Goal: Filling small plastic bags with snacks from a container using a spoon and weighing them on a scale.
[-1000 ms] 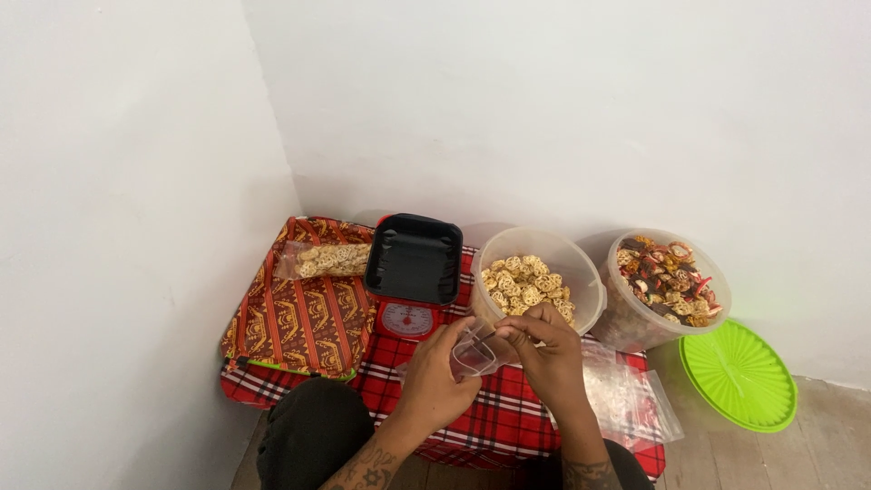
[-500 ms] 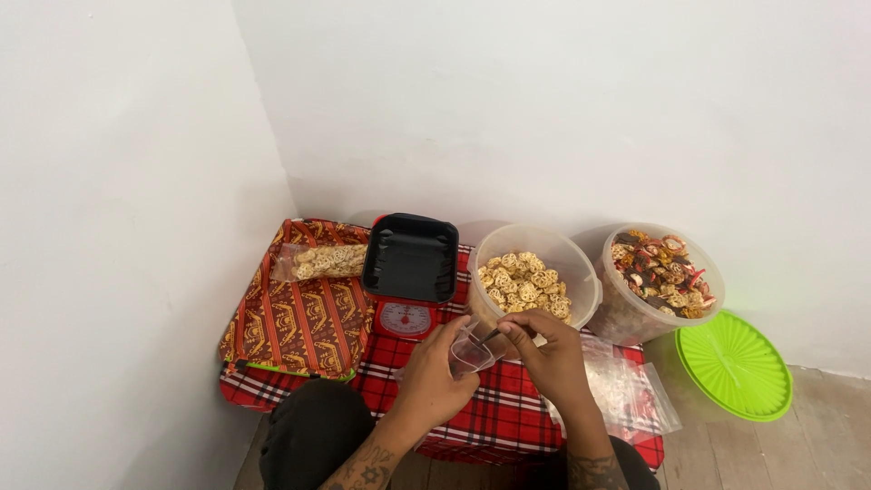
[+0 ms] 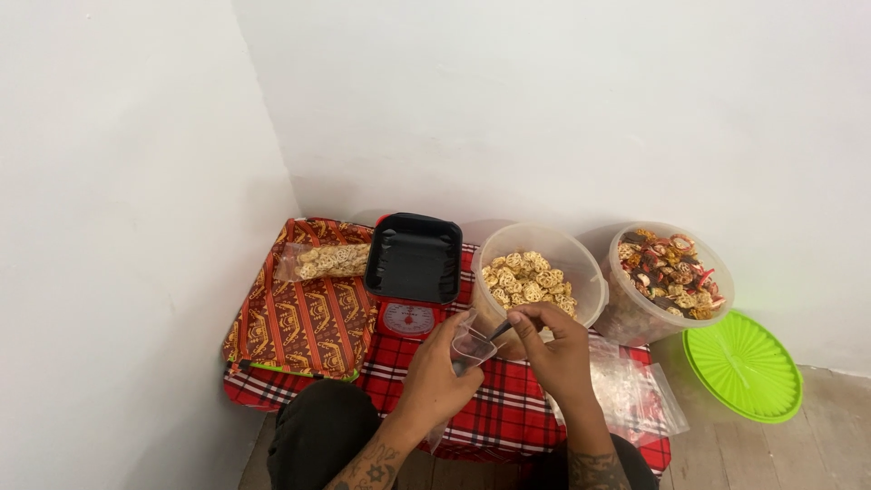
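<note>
1. The left hand (image 3: 440, 377) and right hand (image 3: 558, 349) both pinch the mouth of a small clear plastic bag (image 3: 472, 347), held above the red plaid cloth (image 3: 508, 408).
2. The bag looks thin, limp, light and probably slippery; the rim edges seem the surest hold.
3. The tub of pale crackers (image 3: 535, 277) stands just behind.

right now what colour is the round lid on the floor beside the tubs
Bright lime green, with ribs fanning out from its centre; the lid shows clearly in the head view.
</note>
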